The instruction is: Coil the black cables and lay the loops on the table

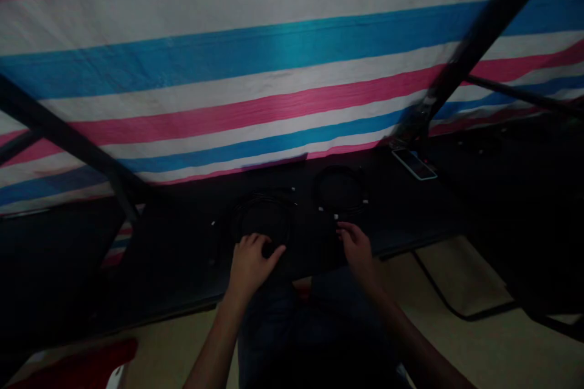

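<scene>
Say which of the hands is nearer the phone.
The right hand, below and left of the phone in view; the left hand is farther left, at a cable coil.

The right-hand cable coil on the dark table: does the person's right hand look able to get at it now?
Likely yes: the right hand is just on the near side of the cable coil, close to a white cable end, and nothing visible blocks the way. The dimness hides whether they touch.
</scene>
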The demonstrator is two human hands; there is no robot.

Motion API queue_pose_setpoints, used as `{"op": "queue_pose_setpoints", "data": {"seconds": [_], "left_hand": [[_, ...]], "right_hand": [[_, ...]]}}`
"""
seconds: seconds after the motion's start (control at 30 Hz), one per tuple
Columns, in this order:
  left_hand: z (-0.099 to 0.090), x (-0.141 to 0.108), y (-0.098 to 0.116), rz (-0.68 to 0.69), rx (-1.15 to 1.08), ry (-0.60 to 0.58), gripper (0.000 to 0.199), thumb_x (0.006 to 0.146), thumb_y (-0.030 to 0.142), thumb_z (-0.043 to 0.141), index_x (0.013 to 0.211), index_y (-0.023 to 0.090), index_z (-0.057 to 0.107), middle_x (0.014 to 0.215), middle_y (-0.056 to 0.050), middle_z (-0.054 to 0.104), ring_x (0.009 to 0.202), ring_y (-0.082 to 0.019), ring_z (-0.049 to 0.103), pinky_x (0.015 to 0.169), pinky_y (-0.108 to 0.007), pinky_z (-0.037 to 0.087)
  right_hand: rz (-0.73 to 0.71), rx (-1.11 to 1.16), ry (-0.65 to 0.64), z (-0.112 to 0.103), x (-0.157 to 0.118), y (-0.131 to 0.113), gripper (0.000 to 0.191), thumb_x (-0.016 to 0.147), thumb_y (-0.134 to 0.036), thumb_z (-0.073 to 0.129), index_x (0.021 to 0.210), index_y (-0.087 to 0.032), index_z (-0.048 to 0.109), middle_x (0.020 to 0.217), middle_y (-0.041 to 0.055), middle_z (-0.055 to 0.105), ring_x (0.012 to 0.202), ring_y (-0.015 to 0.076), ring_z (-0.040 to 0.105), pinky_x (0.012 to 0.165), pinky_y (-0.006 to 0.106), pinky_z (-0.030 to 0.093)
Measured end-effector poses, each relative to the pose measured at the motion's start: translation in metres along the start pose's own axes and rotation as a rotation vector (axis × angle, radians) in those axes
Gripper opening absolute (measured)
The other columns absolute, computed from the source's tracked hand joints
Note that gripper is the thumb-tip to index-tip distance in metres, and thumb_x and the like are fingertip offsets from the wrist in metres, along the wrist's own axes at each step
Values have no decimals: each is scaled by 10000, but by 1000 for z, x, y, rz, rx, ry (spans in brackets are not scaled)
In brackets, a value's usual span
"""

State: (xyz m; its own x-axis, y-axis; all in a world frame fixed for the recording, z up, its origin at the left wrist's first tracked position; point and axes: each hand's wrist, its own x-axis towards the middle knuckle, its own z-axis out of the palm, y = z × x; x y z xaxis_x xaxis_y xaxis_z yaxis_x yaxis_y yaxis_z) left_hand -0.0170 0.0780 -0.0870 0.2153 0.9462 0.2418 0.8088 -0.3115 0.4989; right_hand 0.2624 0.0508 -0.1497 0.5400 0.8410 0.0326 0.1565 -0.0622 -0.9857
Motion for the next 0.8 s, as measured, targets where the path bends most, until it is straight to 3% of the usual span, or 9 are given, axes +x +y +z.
{"op": "queue_pose_setpoints", "data": {"seconds": [0.1,0.2,0.3,0.4,0.47,0.6,0.67,0.8], "left_hand": [[7,-14,-4,37,-21,-41,98,901,302,627,898,262,716,904,-63,720,929,-291,637,883,-452,472],[8,-15,0,32,-78,16,164,945,252,532,955,249,696,911,-65,722,912,-270,650,927,-460,464],[-3,-2,4,4,-155,117,187,977,302,489,998,228,659,955,-81,716,932,-266,659,893,-433,495],[-28,19,10,-36,-251,206,227,1013,365,459,1050,218,628,991,-78,705,927,-231,665,812,-359,526],[-51,34,18,-92,-441,277,229,999,406,516,1036,214,635,956,-59,691,825,-184,649,704,-293,519],[-101,57,42,-122,-945,511,249,889,428,709,916,186,657,630,50,477,507,-78,377,467,-187,331],[-120,61,56,-76,-1071,578,239,838,390,765,838,181,647,564,80,374,472,-66,273,438,-186,272],[-140,55,77,-55,-1133,610,187,809,329,767,771,185,654,535,69,406,433,-62,249,412,-200,264]], "right_hand": [[-68,-49,-90,27,-13,-9,235,834,-340,573,945,-194,720,950,100,723,898,272,680,835,452,543],[-132,-67,-234,61,-25,-24,207,852,-290,551,934,-216,727,969,74,720,928,250,676,847,406,534],[-183,-74,-358,86,-34,-37,213,884,-256,531,966,-226,726,989,59,725,964,228,680,868,374,536],[-216,-94,-420,97,-42,-45,223,916,-233,513,1005,-221,718,1013,66,708,974,223,675,883,381,538],[-235,-113,-439,98,-46,-45,225,909,-216,535,1041,-220,717,1054,79,682,989,237,663,903,410,538],[-393,-240,-497,96,-52,-40,311,886,-178,574,1165,-222,704,1167,118,619,1109,284,608,991,488,521],[-459,-286,-512,94,-54,-38,373,891,-155,558,1238,-227,676,1204,125,593,1155,288,586,1015,496,518],[-397,-232,-475,93,-54,-37,479,898,-148,534,1366,-235,585,1306,135,542,1161,270,590,1024,476,522]]}}
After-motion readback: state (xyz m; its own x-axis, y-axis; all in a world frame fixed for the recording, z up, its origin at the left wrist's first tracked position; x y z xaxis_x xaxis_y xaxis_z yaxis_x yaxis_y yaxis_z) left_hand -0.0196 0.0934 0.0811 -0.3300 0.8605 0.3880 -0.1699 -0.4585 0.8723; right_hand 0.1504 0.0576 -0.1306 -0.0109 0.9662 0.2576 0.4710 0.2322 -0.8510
